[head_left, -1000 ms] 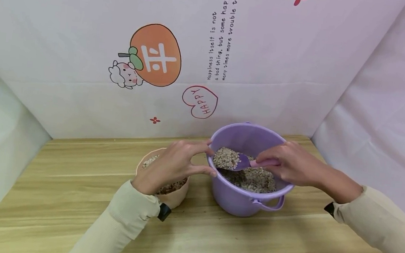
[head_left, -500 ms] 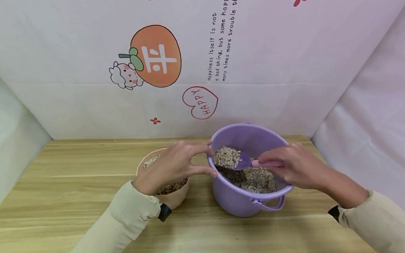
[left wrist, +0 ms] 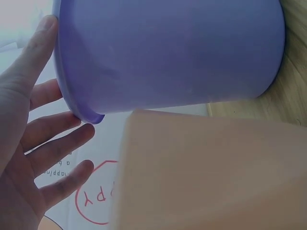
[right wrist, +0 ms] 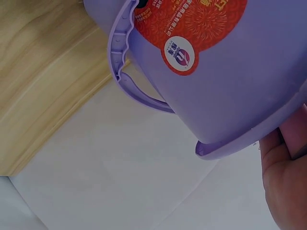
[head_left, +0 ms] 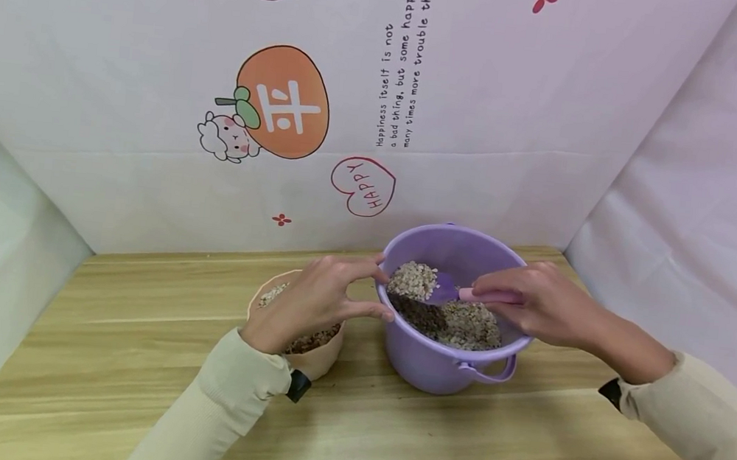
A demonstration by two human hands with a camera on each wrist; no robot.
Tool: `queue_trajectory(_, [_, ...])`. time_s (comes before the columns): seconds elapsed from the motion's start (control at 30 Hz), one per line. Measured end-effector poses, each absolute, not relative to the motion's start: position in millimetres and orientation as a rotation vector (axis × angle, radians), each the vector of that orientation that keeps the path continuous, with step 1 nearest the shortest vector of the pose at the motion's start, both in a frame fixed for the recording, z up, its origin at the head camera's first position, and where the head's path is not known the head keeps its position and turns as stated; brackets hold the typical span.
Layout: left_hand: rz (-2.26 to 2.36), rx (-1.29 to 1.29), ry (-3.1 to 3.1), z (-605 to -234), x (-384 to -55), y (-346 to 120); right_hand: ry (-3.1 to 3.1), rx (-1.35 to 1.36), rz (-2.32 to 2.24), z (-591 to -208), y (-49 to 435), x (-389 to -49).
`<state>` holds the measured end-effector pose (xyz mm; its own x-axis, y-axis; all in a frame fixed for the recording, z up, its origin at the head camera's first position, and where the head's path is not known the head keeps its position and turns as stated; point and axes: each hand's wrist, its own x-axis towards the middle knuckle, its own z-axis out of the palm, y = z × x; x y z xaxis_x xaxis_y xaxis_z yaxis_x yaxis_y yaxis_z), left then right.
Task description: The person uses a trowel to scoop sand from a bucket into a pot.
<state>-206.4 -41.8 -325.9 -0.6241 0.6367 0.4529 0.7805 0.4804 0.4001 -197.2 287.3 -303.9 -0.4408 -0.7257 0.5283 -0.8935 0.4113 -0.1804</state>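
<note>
A purple bucket [head_left: 429, 365] stands on the table, partly filled with pale, coarse granules [head_left: 472, 327]. My right hand [head_left: 534, 304] grips the pink handle of a small purple trowel [head_left: 446, 289] over the bucket's mouth. Heaped granules [head_left: 412, 281] lie on its blade, close to the left inner wall. With spread, nearly straight fingers, my left hand [head_left: 318, 295] touches the bucket's left rim; the left wrist view shows the thumb and fingertips at that rim. Beneath that forearm is a peach-coloured pot [head_left: 321, 362] containing granules and darker bits, partly hidden by the hand.
The wooden table [head_left: 166, 329] reaches back to a white printed cloth [head_left: 145, 201]. Another white cloth [head_left: 687, 238] hangs at the right. The bucket's carrying handle [head_left: 494, 373] hangs at its front, and a red label [right wrist: 201, 21] shows on its side in the right wrist view.
My right hand has shifted slightly right with the loaded trowel, and the heap sits a little higher in the bucket. The left hand, bucket and pot have stayed in place.
</note>
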Motion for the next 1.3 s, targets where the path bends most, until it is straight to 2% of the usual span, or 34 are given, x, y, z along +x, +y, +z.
queue_trajectory(1.3, [-0.818,-1.218,-2.552,-319,-202,-45,-2.189,1.411,0.665,-292,295,-194])
